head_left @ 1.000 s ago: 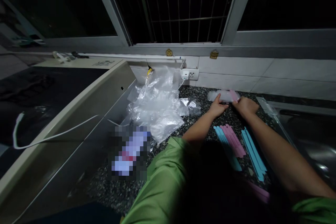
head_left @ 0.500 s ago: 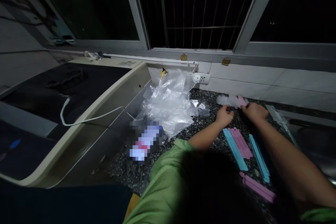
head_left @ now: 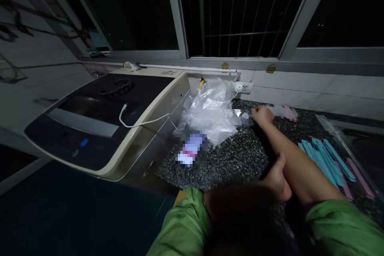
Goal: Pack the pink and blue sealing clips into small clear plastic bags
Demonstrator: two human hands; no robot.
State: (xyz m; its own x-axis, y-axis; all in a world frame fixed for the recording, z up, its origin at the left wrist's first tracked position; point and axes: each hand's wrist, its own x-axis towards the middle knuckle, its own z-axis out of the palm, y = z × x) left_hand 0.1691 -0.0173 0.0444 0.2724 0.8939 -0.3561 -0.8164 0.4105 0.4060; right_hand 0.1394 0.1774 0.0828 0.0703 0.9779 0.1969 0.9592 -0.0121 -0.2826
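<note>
My right hand (head_left: 263, 116) reaches forward over the counter, its fingers curled closed at the right edge of the clear plastic bags (head_left: 210, 118). A small shiny bag (head_left: 243, 117) lies right at its fingertips; whether they pinch it is hidden. Nearer to me, my left hand (head_left: 279, 180) sits beside my right forearm, thumb apart from the fingers, with nothing visible in it. Teal flat strips (head_left: 325, 160) lie in a loose overlapping heap right of that forearm, with pink strips (head_left: 361, 178) under and beside them. Behind my right hand rests a clear bag with pink strips (head_left: 289, 113).
A phone with a blurred screen (head_left: 191, 150) lies on the speckled counter (head_left: 231, 168). To the left stands a top-loading washing machine (head_left: 144, 128) with a white cable (head_left: 144, 123) over it. A charger (head_left: 239, 87) is in the wall socket. A sink edge (head_left: 333, 132) borders the right.
My right hand has left the bag with pink strips and moved left to the plastic bags. My left hand has drawn back toward me. The loose strips now lie farther right, bunched together. The view has shifted left.
</note>
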